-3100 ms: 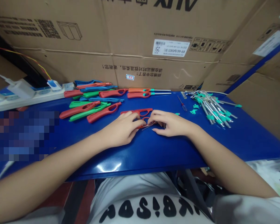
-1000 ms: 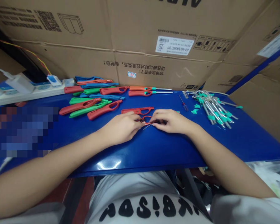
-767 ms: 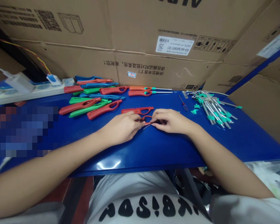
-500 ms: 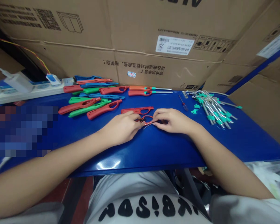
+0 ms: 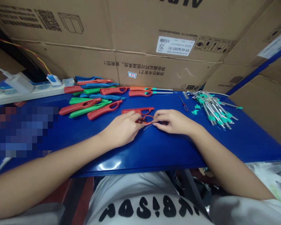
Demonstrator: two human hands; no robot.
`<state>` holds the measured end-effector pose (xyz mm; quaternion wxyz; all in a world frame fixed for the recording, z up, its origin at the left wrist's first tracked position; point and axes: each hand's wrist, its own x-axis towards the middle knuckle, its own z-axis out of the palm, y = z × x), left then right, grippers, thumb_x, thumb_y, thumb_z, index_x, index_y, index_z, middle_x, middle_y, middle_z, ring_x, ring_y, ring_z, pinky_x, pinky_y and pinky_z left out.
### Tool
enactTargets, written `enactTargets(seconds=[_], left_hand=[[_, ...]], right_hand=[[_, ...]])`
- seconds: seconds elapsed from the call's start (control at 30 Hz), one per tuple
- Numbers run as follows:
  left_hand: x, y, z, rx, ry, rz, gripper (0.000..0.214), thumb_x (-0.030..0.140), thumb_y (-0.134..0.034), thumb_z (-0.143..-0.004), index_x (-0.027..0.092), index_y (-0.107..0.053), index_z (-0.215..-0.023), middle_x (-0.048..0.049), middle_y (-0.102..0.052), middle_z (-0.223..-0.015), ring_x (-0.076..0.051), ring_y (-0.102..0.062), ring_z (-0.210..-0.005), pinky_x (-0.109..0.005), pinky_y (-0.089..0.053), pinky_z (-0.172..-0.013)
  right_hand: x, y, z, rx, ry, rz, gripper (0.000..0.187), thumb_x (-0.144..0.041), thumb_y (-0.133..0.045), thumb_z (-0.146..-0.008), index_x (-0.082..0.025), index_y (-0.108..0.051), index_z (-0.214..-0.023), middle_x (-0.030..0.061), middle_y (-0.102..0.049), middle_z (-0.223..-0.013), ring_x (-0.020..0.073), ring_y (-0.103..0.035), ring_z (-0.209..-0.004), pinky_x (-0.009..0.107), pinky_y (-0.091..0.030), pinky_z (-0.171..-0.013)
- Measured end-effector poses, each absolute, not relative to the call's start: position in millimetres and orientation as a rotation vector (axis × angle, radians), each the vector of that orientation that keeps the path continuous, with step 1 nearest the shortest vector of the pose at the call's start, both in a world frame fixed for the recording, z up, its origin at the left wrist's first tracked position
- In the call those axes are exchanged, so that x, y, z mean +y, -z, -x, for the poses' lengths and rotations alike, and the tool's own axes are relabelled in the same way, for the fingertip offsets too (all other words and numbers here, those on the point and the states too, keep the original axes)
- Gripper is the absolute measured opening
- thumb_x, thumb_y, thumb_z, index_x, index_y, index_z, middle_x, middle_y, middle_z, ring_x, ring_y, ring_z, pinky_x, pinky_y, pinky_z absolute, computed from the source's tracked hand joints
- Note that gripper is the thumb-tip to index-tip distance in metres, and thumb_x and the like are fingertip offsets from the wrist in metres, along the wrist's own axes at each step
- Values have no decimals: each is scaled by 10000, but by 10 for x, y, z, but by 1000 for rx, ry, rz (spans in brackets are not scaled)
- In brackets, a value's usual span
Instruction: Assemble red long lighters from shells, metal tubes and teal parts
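My left hand [image 5: 124, 129] is closed on a red lighter casing half [image 5: 148, 117], whose trigger loop shows past the fingertips. Its rear part is hidden under the palm. At the loop's front end the thumb and fingers of my right hand [image 5: 174, 121] are pinched together, on something too small to make out. A thin grey strand [image 5: 148, 127] slants down-left from those fingertips. Just behind, another red casing half [image 5: 140, 111] lies on the blue table [image 5: 140, 153], partly covered by my left hand.
Red, green and blue casings [image 5: 96, 107] are heaped at back left. Two lighters with metal tubes [image 5: 162, 90] lie by the cardboard box [image 5: 84, 62]. To the right are a small screwdriver [image 5: 184, 104] and a pile of metal tubes with teal parts [image 5: 215, 109]. A power strip [image 5: 32, 93] stands far left.
My left fingers have shifted very slightly on the red casing half. My right hand stays pinched at the loop's front end.
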<state>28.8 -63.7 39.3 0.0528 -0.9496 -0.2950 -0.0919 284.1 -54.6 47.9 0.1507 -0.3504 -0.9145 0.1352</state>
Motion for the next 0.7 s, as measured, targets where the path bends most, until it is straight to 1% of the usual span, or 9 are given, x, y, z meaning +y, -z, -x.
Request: enactTargets(seconds=[0.1,0.23,0.4,0.5,0.63,0.7], left_hand=[[-627,-369,-282,-907,306,2900,310,216,-479,-1000,225,-745,-1159,-121,-688,-1100,-270,-636,-1065,-388,-559,-872],[-596,-332,-270,-948,396,2969,292,239,-470,-1018,222,-705,-1190,-89,-722,-1114,-256,-664,-1063,-386,-559,-898],[-556,-311,-271,-1206,499,3054,276,250,-592,-961,196,-613,-1231,-107,-711,-1135,-261,-692,-1027,-383,-569,-867],[-544,-304,-277,-1228,542,3096,242,237,-615,-948,188,-617,-1185,-109,-704,-1123,-257,-689,-1037,-379,-559,-888],[-542,-295,-280,-1204,557,3135,144,227,-599,-959,185,-651,-1086,-96,-708,-1054,-241,-683,-985,-360,-554,-855],[-542,-291,-279,-1179,561,3150,125,225,-593,-963,189,-662,-1061,-90,-710,-1041,-239,-677,-984,-360,-550,-859]], right_hand=[[-546,-471,-2840,-2624,-333,1006,201,-271,-582,-952,-204,-771,-971,69,-736,-1070,172,-692,-849,275,-487,-726],[-525,-428,-2848,-2592,-322,967,206,-265,-579,-953,-209,-769,-1011,69,-734,-1075,174,-694,-881,275,-500,-747],[-524,-394,-2825,-2566,-371,902,216,-246,-572,-954,-195,-746,-1071,83,-718,-1084,178,-688,-911,289,-521,-814],[-553,-402,-2785,-2585,-371,896,206,-236,-580,-944,-202,-738,-1072,80,-711,-1098,175,-685,-920,280,-520,-807],[-583,-418,-2741,-2600,-402,911,194,-224,-581,-939,-200,-736,-1054,79,-711,-1086,167,-686,-898,262,-515,-761],[-588,-421,-2735,-2599,-415,919,196,-228,-580,-941,-203,-736,-1057,79,-712,-1096,168,-687,-904,265,-516,-764]])
